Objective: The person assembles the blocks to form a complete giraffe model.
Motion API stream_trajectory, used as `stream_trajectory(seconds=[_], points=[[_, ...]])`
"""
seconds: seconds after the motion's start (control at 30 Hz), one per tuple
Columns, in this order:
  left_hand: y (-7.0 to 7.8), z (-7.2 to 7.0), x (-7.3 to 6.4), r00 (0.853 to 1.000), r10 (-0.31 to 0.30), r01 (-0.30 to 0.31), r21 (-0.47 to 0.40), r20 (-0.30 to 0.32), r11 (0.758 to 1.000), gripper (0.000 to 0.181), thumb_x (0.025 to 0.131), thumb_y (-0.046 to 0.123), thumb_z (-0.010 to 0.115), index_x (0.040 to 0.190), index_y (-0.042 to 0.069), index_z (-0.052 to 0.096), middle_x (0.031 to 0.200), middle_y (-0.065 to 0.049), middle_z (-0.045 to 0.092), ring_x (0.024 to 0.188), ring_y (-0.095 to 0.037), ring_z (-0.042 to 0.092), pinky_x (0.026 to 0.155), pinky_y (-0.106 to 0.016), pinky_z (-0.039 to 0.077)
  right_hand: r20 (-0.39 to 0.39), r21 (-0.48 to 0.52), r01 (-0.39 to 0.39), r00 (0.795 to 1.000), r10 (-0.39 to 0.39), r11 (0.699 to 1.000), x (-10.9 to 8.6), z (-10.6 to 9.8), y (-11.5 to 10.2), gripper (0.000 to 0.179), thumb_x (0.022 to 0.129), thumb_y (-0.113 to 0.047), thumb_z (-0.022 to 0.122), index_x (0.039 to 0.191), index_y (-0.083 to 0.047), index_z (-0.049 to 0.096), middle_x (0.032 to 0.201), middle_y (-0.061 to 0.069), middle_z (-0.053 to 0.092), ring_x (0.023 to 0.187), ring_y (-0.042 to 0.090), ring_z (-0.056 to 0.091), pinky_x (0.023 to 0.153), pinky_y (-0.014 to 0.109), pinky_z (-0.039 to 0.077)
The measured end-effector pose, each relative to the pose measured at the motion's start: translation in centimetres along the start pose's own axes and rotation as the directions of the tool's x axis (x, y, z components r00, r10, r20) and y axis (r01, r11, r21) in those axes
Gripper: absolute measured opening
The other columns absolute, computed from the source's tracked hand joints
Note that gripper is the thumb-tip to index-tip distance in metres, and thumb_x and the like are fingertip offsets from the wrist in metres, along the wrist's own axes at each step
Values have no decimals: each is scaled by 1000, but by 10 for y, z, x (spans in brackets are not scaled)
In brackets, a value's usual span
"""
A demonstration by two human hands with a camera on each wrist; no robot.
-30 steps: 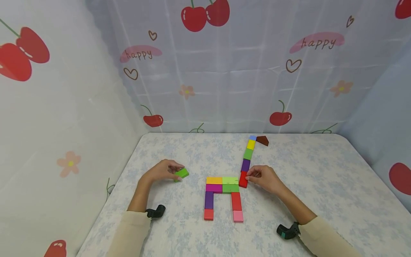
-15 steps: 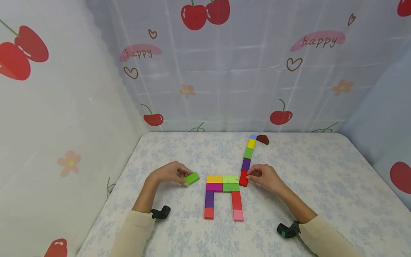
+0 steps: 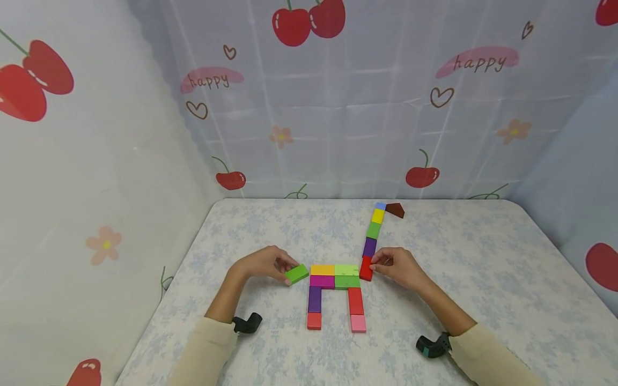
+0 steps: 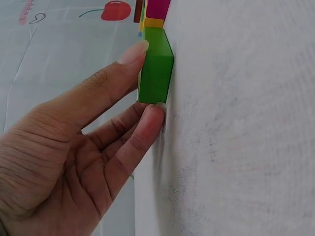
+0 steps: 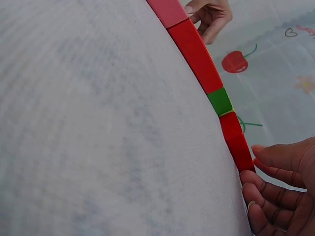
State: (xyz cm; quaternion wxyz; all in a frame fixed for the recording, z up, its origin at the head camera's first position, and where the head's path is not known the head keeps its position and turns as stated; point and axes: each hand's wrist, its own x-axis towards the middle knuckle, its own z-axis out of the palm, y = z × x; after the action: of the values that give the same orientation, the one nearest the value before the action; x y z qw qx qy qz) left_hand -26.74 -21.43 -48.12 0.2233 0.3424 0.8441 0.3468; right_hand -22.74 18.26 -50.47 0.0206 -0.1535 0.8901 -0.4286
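My left hand (image 3: 268,262) pinches a green block (image 3: 296,274) between thumb and fingers, close to the left end of a pattern of blocks. The left wrist view shows that green block (image 4: 156,73) standing out past the fingertips, its far end near a yellow block (image 4: 153,22). On the right, the thumb and fingers of my right hand (image 3: 399,268) are at the edge of a red block (image 3: 365,269), gripping it low on the table. This red block (image 5: 238,145) is partly covered by the fingers in the right wrist view.
The flat pattern includes a yellow block (image 3: 322,270), a magenta block (image 3: 322,282), red and pink leg-like pieces, and a slanting column topped by a brown piece (image 3: 396,210). A cherry-print curtain (image 3: 338,123) stands behind the patterned table (image 3: 270,343).
My left hand has carried the green block rightward and slightly toward me, up close to the yellow block. The right hand has stayed at the red block.
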Motion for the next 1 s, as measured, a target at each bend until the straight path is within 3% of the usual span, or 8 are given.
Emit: stream_trajectory(seconds=[0.27,0.63,1.0], points=[[1,2,1,999,53,-53,-20,12,998,44,80,9,88,121,2,74,101,-6,74,81,-14,61,75,-29,54,0,0,-2,1000,2,1000,1,0,1,6,90,-8,77,94,-8,74,84,-1,69,77,18,61,67,28,53],[-10,3,2,999,50,-51,-92,-10,994,44,79,6,87,121,3,75,102,-7,74,82,-16,62,75,-28,53,-2,-2,-11,1000,11,1000,1,1,1,6,90,-8,77,95,-8,74,84,-1,69,77,18,61,66,28,53],[-6,-1,0,1000,23,-22,-45,14,999,45,78,6,88,121,5,75,94,-1,72,79,-14,61,73,-27,52,-12,8,-6,1000,6,1000,2,0,0,6,90,-8,77,95,-8,74,84,-1,70,77,19,61,66,27,53]])
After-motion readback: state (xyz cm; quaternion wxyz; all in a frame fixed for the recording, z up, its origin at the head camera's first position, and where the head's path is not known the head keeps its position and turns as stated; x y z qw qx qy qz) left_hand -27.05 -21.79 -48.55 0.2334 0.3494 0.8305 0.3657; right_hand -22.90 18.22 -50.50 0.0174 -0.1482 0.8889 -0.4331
